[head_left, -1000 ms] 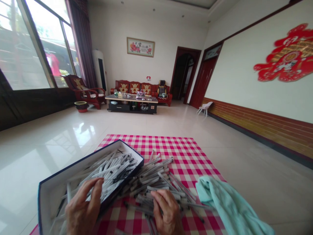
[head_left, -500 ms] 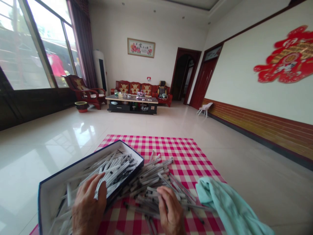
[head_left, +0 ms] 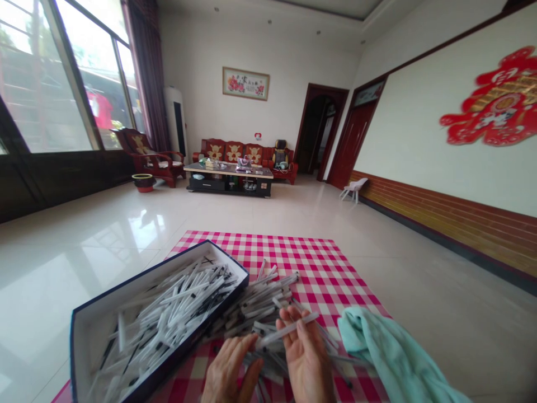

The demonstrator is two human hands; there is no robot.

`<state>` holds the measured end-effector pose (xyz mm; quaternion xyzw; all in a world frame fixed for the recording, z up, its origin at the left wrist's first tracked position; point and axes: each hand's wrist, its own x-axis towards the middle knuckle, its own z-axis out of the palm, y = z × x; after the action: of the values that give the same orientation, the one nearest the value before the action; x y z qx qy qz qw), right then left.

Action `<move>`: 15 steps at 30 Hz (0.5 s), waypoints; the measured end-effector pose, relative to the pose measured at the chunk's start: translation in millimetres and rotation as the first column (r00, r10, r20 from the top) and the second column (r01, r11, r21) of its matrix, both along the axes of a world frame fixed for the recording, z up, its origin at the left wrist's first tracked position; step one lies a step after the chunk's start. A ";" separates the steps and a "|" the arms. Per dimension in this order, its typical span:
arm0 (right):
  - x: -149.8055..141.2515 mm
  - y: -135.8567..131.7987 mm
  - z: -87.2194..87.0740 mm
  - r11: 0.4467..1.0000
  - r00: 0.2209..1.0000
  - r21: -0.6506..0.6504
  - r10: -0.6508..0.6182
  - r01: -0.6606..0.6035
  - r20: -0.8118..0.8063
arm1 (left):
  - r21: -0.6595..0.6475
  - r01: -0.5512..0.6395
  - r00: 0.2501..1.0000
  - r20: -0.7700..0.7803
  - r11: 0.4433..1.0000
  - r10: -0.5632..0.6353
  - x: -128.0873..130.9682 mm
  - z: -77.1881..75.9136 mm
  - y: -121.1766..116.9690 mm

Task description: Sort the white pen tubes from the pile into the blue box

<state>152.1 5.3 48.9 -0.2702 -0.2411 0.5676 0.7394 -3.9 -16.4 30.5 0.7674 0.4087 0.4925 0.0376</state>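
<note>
A dark blue box (head_left: 88, 322) with a white inside holds several white pens (head_left: 176, 305) on the red-and-white checked cloth (head_left: 293, 257). Beside it lies a loose pile of grey pens (head_left: 260, 305). My right hand (head_left: 308, 364) is palm up over this pile, fingers curled round one white pen (head_left: 287, 330) that lies across them. My left hand (head_left: 230, 372) is next to it above the pile, fingertips at the near end of that same pen.
A light turquoise towel (head_left: 390, 358) lies bunched at the cloth's right edge. Glossy tiled floor (head_left: 84, 252) stretches beyond. A coffee table (head_left: 229, 178), red sofa (head_left: 243, 152) and armchair (head_left: 146, 157) stand far back; a small white chair (head_left: 352, 187) by the right wall.
My left hand left the box and came right to the loose pile. My right hand turned palm up and lifted one pen from the pile. The view shifted slightly.
</note>
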 end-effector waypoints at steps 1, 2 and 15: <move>-2.3 0.2 -2.3 1.000 0.999 -0.017 0.024 -0.025 -0.033 | -0.012 -0.001 1.000 0.015 1.000 0.002 0.5 -2.3 0.5; -4.8 0.2 -5.0 0.998 0.997 -0.031 0.047 -0.049 -0.054 | -0.027 -0.002 1.000 0.028 1.000 0.003 0.3 -3.5 1.0; -16.6 -11.3 -12.6 0.978 0.925 -0.183 0.155 -0.095 0.348 | -0.020 -0.042 0.997 -0.064 0.999 0.041 -2.9 -2.6 -1.8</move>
<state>135.4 -6.0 36.3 -0.4130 -0.3420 0.5724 0.6203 -6.9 -18.1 27.9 0.7735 0.4309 0.4642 0.0225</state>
